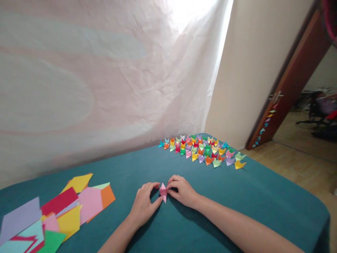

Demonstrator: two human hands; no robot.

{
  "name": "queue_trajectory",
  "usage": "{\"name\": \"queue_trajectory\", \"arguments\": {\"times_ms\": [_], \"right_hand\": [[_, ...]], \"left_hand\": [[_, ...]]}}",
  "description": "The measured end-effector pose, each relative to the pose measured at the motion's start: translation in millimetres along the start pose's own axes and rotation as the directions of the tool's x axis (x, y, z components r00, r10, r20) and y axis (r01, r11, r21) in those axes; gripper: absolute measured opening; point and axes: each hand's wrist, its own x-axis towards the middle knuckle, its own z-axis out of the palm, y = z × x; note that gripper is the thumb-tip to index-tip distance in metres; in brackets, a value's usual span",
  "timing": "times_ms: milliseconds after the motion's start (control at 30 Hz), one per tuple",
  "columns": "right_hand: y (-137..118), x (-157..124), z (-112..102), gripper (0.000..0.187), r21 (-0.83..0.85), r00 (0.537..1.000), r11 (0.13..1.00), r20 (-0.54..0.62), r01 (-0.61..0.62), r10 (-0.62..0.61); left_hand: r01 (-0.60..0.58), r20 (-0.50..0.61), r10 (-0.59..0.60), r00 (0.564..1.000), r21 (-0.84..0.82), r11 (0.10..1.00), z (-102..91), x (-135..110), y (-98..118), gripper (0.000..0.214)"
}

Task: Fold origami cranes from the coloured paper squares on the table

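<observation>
A small pink origami crane [163, 192] is between my hands over the table, its pointed tips facing away from and toward me. My left hand [144, 202] curves around its left side, with index finger and thumb tips at the paper. From the right, my right hand [182, 190] pinches the crane between thumb and fingers. Its finer folds are too small to make out. Farther back, many folded paper cranes [201, 149] in mixed colours stand in rows.
Loose coloured paper sheets [91, 202] overlap at the left of the teal-covered table [131, 168]. A pale cloth [113, 77] hangs behind it. To the right are a brown door [295, 73] with a string of paper shapes [265, 124] and a person [325, 103] in the room beyond.
</observation>
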Motion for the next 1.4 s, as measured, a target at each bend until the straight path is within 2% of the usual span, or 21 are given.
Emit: {"name": "queue_trajectory", "arguments": {"times_ms": [67, 133, 267, 400, 567, 667, 800, 1033, 1400], "right_hand": [[4.8, 1.7, -10.1, 0.009, 0.000, 1.000, 1.000, -0.018, -0.009, 0.009], [10.6, 3.9, -26.7, 0.011, -0.008, 0.999, 1.000, -0.041, -0.017, 0.016], [24.9, 3.7, -72.4, 0.014, -0.024, 0.990, 0.999, -0.138, -0.039, 0.035], [48.6, -12.7, -121.3, 0.019, -0.058, 0.975, 0.995, -0.215, -0.078, 0.064], [96.4, -52.4, -176.7, 0.025, -0.103, 0.884, 0.957, -0.420, -0.273, 0.207], [123.0, -77.1, -198.3, 0.029, -0.111, 0.812, 0.909, -0.502, -0.401, 0.297], [145.8, -100.5, -204.6, 0.033, -0.110, 0.764, 0.862, -0.528, -0.494, 0.371], [167.9, -109.9, -187.6, 0.033, -0.131, 0.778, 0.821, -0.429, -0.556, 0.458], [186.1, -109.4, -173.8, 0.030, -0.172, 0.765, 0.781, -0.411, -0.600, 0.496]], "left_hand": [[0.012, -0.006, -0.012, 1.000, -0.008, 1.000, 0.9, -0.6, -2.5, 0.040], [0.016, -0.007, -0.016, 1.000, -0.008, 1.000, 2.0, -0.5, -5.1, 0.040], [0.004, -0.011, -0.004, 1.000, -0.002, 1.000, 4.2, 0.7, -9.5, 0.035], [0.001, -0.008, -0.001, 1.000, -0.002, 1.000, 4.4, 0.8, -10.4, 0.032], [0.001, 0.007, -0.001, 1.000, 0.002, 1.000, 3.6, 0.0, -8.8, 0.028], [-0.004, -0.002, 0.004, 1.000, 0.005, 1.000, 4.1, 0.5, -8.9, 0.027], [-0.013, -0.005, 0.013, 1.000, 0.010, 1.000, 4.4, 1.2, -10.3, 0.026], [-0.014, -0.005, 0.014, 1.000, 0.017, 1.000, 3.9, 2.0, -10.9, 0.026], [-0.018, 0.013, 0.018, 1.000, 0.016, 1.000, 1.3, 2.1, -8.1, 0.024]]}}
